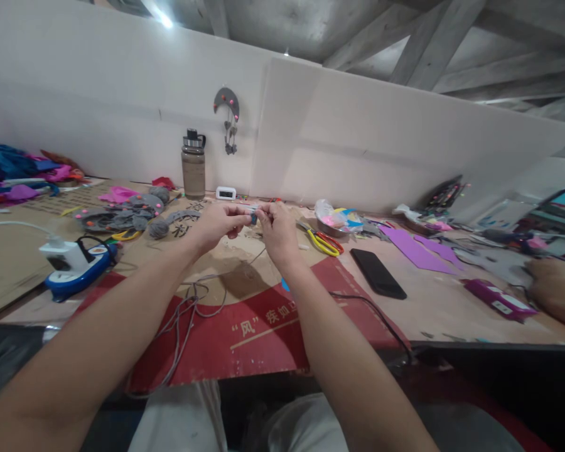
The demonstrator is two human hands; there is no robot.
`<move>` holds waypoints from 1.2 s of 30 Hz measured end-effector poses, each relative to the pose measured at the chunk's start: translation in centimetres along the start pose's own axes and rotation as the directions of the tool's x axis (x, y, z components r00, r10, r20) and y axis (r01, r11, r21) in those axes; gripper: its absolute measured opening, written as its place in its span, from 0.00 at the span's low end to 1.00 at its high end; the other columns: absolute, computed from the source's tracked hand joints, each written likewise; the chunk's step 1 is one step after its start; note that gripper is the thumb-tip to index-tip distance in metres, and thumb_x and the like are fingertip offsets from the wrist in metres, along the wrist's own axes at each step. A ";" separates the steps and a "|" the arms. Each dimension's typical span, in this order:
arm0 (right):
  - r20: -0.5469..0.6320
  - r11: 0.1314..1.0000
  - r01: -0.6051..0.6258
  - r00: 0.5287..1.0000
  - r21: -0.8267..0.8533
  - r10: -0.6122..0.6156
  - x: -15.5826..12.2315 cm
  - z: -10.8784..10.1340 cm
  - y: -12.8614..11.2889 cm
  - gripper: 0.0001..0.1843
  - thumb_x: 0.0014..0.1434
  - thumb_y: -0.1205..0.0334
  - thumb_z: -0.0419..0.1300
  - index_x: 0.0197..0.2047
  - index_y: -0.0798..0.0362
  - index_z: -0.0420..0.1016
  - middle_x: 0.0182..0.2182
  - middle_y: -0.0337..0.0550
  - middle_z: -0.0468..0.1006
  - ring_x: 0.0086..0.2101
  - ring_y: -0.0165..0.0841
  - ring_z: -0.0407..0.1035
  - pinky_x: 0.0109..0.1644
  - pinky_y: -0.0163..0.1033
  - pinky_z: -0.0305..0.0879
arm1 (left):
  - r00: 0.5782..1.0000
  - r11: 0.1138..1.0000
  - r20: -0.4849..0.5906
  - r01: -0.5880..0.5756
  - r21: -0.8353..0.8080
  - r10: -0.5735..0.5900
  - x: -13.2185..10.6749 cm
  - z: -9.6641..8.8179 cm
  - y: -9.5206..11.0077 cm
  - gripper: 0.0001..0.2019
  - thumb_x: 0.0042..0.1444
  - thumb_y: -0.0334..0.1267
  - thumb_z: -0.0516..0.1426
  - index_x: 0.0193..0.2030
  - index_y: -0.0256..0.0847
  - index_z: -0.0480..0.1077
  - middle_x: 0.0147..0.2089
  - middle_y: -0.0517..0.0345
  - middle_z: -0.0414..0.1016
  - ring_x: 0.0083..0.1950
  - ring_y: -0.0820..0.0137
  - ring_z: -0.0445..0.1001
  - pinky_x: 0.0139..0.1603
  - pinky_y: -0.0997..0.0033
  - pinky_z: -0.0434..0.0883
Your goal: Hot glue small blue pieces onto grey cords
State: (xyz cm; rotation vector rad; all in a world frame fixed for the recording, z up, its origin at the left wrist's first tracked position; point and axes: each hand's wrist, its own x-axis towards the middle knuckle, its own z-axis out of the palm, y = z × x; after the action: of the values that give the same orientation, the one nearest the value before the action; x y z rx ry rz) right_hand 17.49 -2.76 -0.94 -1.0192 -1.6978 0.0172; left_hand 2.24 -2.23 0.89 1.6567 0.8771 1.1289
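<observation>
Head view, central item?

"Small teal piece (253, 218), one; too small to identify further. Location: between both hands' fingertips, above a red-and-tan printed sheet (263, 361)."

Grip?

"Left hand (223, 226): thumb and forefinger pinched together on the piece. Right hand (279, 233): thumb and bent fingers closed on it from the other side."

Nearest articles?

"Grey cord (195, 302), loosely looped, lying across the sheet. Yellow-handled scissors (324, 245), just right of the right hand; red-handled tool (333, 242) beside them. Black smartphone (378, 274), flat, farther right."

Rear and outer holdings?

"Water bottle (194, 171), upright; white digital clock (225, 193) near it; grey crescent ornament (226, 103), hung on the wall panel. Left: blue power strip (81, 276) bearing a white charger (64, 257). Right: purple sheet (412, 251), magenta packet (499, 300), a co-worker's hand (552, 276) near the packet."
</observation>
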 end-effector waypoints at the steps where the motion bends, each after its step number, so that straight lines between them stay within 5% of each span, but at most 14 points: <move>1: 0.002 1.000 0.001 1.000 0.000 -0.001 0.0 0.0 0.1 0.08 0.60 0.62 0.52 0.30 0.52 0.66 0.30 0.42 0.69 0.34 0.33 0.62 0.41 0.39 0.58 | 0.999 0.999 0.029 0.031 -0.037 -0.030 0.0 -0.1 0.0 0.05 0.45 0.37 0.61 0.24 0.38 0.72 0.19 0.59 0.64 0.19 0.78 0.58 0.20 0.75 0.55; 5: 0.011 1.000 0.018 1.000 -0.013 -0.018 -0.1 -0.2 0.1 0.08 0.60 0.63 0.52 0.29 0.52 0.65 0.30 0.42 0.68 0.34 0.33 0.61 0.40 0.38 0.57 | 0.994 0.993 0.082 0.084 -0.079 -0.077 -0.1 -0.4 0.5 0.06 0.44 0.38 0.61 0.26 0.37 0.73 0.23 0.57 0.67 0.22 0.77 0.62 0.22 0.76 0.57; 11: 0.064 0.992 0.073 0.996 -0.102 -0.067 -0.3 -0.2 -0.3 0.08 0.60 0.64 0.51 0.29 0.53 0.65 0.32 0.43 0.67 0.35 0.33 0.61 0.41 0.38 0.57 | 1.000 0.981 0.011 -0.021 0.195 0.019 -0.1 -0.5 0.4 0.07 0.44 0.37 0.60 0.31 0.37 0.75 0.20 0.61 0.66 0.21 0.77 0.61 0.21 0.76 0.58; 20: 0.099 0.975 0.068 0.994 -0.212 -0.048 -0.7 0.2 -0.6 0.09 0.62 0.61 0.50 0.33 0.53 0.68 0.36 0.46 0.68 0.35 0.34 0.62 0.39 0.39 0.57 | 0.998 0.923 -0.025 -0.044 0.383 0.059 -0.4 -0.2 0.4 0.07 0.44 0.36 0.57 0.29 0.36 0.73 0.20 0.63 0.65 0.21 0.78 0.60 0.22 0.76 0.55; 26: 0.081 0.995 0.019 0.997 -0.100 -0.011 -1.0 0.6 -0.7 0.07 0.61 0.61 0.49 0.37 0.53 0.66 0.37 0.47 0.68 0.36 0.34 0.62 0.40 0.40 0.58 | 0.985 0.870 -0.082 -0.095 0.483 0.153 0.0 -0.2 -0.4 0.07 0.44 0.37 0.56 0.25 0.36 0.72 0.20 0.63 0.64 0.23 0.77 0.57 0.23 0.75 0.53; 30: 0.040 1.000 -0.004 0.999 -0.003 0.004 -1.3 0.7 -0.8 0.07 0.59 0.64 0.50 0.41 0.53 0.62 0.37 0.47 0.68 0.36 0.33 0.61 0.40 0.39 0.58 | 0.964 0.913 -0.185 -0.105 0.393 0.191 0.2 -0.1 -0.9 0.05 0.44 0.37 0.56 0.24 0.37 0.69 0.22 0.63 0.64 0.23 0.77 0.58 0.24 0.75 0.55; 36: 0.026 0.993 -0.063 0.998 0.099 0.061 -1.7 1.1 -1.5 0.01 0.55 0.66 0.52 0.31 0.53 0.63 0.29 0.40 0.68 0.32 0.31 0.62 0.37 0.37 0.57 | 0.954 0.993 -0.284 -0.077 0.091 0.100 0.1 0.4 -0.8 0.04 0.44 0.36 0.56 0.24 0.38 0.66 0.20 0.66 0.59 0.19 0.79 0.54 0.20 0.77 0.52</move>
State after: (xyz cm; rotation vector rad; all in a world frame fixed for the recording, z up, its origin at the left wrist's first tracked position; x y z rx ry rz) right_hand 15.78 -4.30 -1.97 -1.0001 -1.6682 0.1533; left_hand 2.64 -2.01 0.06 1.6331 1.0506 1.4401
